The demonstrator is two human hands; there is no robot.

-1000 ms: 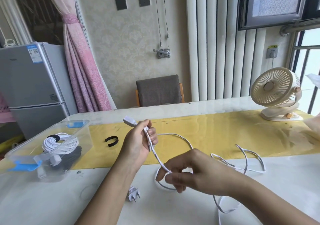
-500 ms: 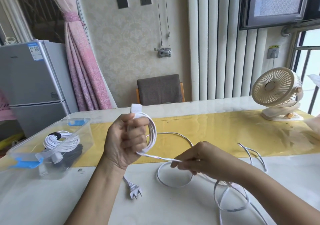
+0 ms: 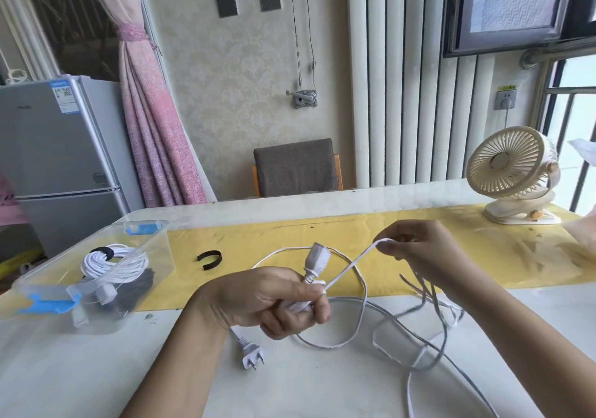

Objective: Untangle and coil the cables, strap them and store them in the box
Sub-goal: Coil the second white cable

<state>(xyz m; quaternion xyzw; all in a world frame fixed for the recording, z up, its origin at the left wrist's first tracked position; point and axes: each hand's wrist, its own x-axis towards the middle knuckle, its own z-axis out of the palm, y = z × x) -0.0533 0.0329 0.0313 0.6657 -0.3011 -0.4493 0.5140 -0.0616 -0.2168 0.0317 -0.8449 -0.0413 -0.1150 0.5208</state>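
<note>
Right hand [image 3: 416, 246] raised, drawing cable [image 3: 350, 267] out; left hand [image 3: 264, 301] lowered, turned over.

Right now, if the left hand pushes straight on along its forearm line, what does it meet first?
Probably its own white cable, looped on the yellow runner just beyond the left hand. Height is unclear: the hand may pass above it.

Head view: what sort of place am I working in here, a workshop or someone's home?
Most likely a home, perhaps a dining corner: a small fridge, a tied-back pink curtain, and a desk fan standing on a long table with a chair behind it.
</note>
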